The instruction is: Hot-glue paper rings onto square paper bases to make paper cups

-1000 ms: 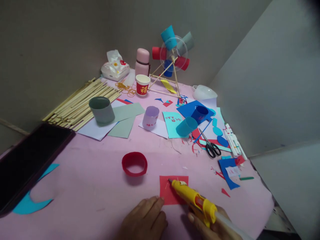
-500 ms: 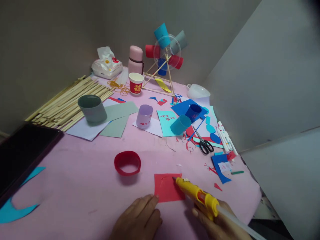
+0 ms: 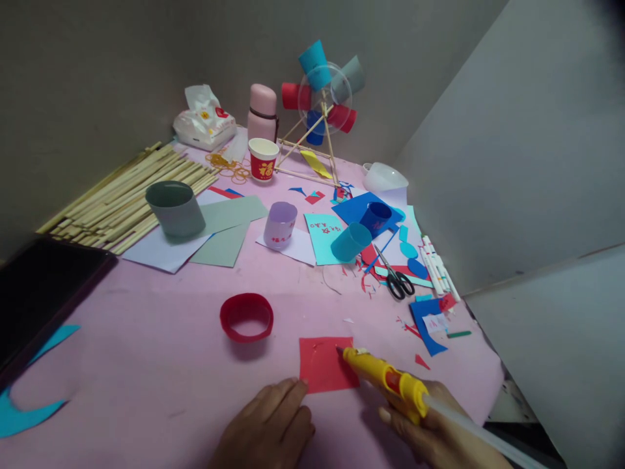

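Note:
My right hand [image 3: 432,423] is wrapped around a yellow hot glue gun [image 3: 385,376] with a long clear glue stick [image 3: 481,433] out of its back. The gun's dark nozzle touches or hovers just over the upper right of a red paper square [image 3: 325,371]; which one, I cannot tell. A thin shiny line of glue curves along the paper's upper part. At the lower left corner of that square rest the fingertips of my left hand [image 3: 268,420], fingers laid forward, gripping nothing. Up and to the left stands a short red paper ring [image 3: 247,318].
Behind are a grey paper tube [image 3: 176,212], a purple one [image 3: 280,226], a light blue one [image 3: 351,241] and scissors [image 3: 398,281]. Wooden sticks [image 3: 131,195] lie left by a black tray [image 3: 49,293]. A paper cup [image 3: 263,161] and stick-framed wheel [image 3: 325,98] stand farther back.
The glue gun's tip has shifted slightly over the red paper, and the glue line shows longer and more curved. My left hand stays at the corner. The whole view has shifted a little.

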